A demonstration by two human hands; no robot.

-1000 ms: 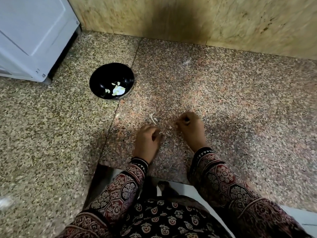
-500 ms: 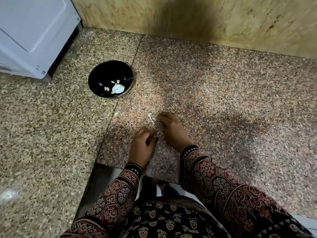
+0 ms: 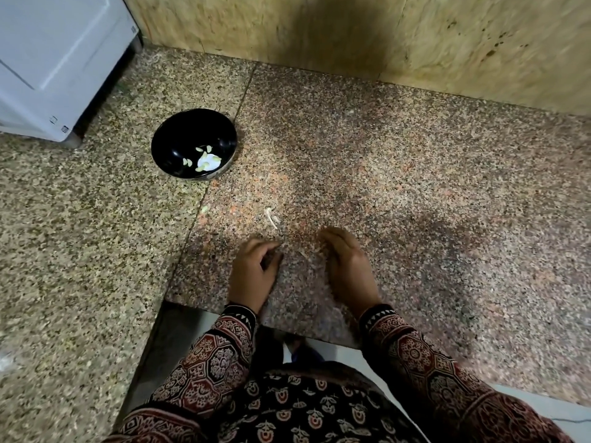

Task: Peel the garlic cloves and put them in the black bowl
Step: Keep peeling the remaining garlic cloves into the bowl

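The black bowl (image 3: 172,135) stands on the speckled stone counter at the back left, with several peeled garlic cloves (image 3: 204,159) inside it. My left hand (image 3: 254,273) rests on the counter near the front edge with its fingers curled inward; what lies inside them is hidden. My right hand (image 3: 347,266) stands on its edge beside it, fingers together and slightly bent, touching the counter. A pale garlic stem (image 3: 271,217) lies just beyond my two hands. Small bits of peel (image 3: 302,254) lie between them.
A white appliance (image 3: 57,65) stands at the back left, close to the bowl. A yellowish stone wall (image 3: 415,43) closes the back. The counter's front edge (image 3: 287,327) has a cut-out corner right below my wrists.
My right hand reached left to the garlic stem, then drew back to the right and toward me. My left hand has stayed nearly in place, fingers still curled.
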